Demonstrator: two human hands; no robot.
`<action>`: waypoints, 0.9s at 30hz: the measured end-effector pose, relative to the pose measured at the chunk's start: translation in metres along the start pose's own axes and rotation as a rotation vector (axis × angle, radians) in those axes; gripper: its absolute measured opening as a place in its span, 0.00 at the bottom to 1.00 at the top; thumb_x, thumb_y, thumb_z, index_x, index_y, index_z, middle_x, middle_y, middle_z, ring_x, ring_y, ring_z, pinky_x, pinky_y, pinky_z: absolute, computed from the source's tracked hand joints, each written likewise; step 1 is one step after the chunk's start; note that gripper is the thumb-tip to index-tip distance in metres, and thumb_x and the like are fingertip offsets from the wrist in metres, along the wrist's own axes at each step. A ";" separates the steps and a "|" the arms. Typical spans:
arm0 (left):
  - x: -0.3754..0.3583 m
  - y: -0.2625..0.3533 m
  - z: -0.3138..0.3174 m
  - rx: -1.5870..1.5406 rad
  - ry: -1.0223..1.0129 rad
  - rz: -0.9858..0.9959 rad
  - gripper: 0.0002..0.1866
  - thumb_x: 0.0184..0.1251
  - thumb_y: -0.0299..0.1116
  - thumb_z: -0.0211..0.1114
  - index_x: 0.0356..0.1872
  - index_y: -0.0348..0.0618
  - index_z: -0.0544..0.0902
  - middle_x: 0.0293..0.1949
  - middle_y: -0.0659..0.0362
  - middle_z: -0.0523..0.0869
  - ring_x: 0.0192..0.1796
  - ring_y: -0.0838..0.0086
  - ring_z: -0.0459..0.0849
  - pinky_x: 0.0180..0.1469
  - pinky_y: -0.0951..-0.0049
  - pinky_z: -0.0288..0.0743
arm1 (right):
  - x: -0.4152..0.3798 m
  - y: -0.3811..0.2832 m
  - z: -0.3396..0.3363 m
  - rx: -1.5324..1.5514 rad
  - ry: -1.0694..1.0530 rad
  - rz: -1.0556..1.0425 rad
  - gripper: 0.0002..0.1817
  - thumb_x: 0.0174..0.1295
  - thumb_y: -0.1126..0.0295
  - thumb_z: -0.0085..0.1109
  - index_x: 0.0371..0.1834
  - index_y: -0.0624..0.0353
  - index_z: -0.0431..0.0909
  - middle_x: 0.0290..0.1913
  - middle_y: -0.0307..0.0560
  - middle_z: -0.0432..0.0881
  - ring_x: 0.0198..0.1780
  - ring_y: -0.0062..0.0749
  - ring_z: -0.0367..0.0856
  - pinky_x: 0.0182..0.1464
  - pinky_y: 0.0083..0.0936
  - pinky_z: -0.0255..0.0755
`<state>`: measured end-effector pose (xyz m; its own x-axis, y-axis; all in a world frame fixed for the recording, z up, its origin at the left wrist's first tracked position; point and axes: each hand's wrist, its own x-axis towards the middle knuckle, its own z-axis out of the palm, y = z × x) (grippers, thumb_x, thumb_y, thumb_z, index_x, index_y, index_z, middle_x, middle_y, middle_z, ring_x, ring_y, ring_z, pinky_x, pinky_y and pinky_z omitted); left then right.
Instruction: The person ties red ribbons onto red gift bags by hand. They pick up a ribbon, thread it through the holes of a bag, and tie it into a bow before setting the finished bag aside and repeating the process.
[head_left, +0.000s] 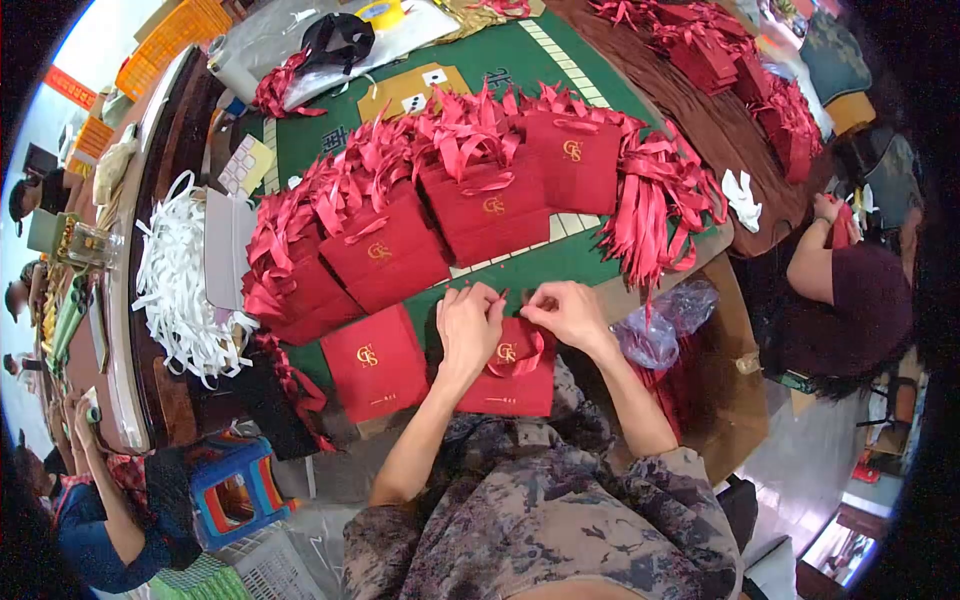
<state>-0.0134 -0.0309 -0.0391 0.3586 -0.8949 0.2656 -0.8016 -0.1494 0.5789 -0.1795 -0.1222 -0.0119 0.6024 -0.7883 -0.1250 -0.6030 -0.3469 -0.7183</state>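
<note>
- Two bare hands at work over one red bag, its gold lettering upright to the wearer.
- Left hand (470,318): fingers curled in at the bag's top edge, small red tip at the fingertips; cannot tell whether firmly grasped.
- Right hand (572,312): thumb and forefinger drawn together, just beside the left; cannot tell what, if anything, is pinched.
- Red bag (520,392) directly below both hands, pink-red ribbon (530,358) looped across its front.
- Second bag (375,365) flat, left of the left hand.
- Beyond both hands: standing bags (385,265), ribbon-topped.
- Farther left: white strips (185,290), heaped.
</note>
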 end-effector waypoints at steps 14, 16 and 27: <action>0.001 0.007 -0.024 -0.459 -0.107 -0.245 0.08 0.62 0.35 0.72 0.39 0.44 0.90 0.34 0.55 0.91 0.40 0.64 0.85 0.48 0.62 0.72 | -0.009 -0.027 0.007 0.152 0.157 -0.160 0.08 0.62 0.69 0.65 0.37 0.62 0.79 0.34 0.47 0.83 0.35 0.33 0.84 0.39 0.30 0.76; 0.003 0.011 -0.029 -0.435 -0.113 -0.238 0.08 0.62 0.33 0.72 0.39 0.43 0.90 0.34 0.52 0.91 0.39 0.64 0.87 0.46 0.64 0.76 | -0.008 -0.027 0.007 0.127 0.163 -0.189 0.08 0.62 0.69 0.65 0.38 0.62 0.80 0.34 0.48 0.83 0.36 0.37 0.84 0.40 0.32 0.76; 0.004 0.008 -0.022 -0.371 -0.025 -0.089 0.10 0.58 0.33 0.75 0.38 0.40 0.90 0.35 0.54 0.92 0.38 0.66 0.87 0.48 0.67 0.79 | -0.008 -0.022 0.002 0.074 0.148 -0.307 0.10 0.64 0.67 0.65 0.40 0.62 0.83 0.37 0.49 0.83 0.40 0.45 0.84 0.44 0.36 0.76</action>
<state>-0.0080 -0.0260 -0.0164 0.4036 -0.8960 0.1853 -0.5385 -0.0688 0.8398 -0.1700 -0.1078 0.0037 0.6638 -0.7203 0.2013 -0.3629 -0.5456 -0.7554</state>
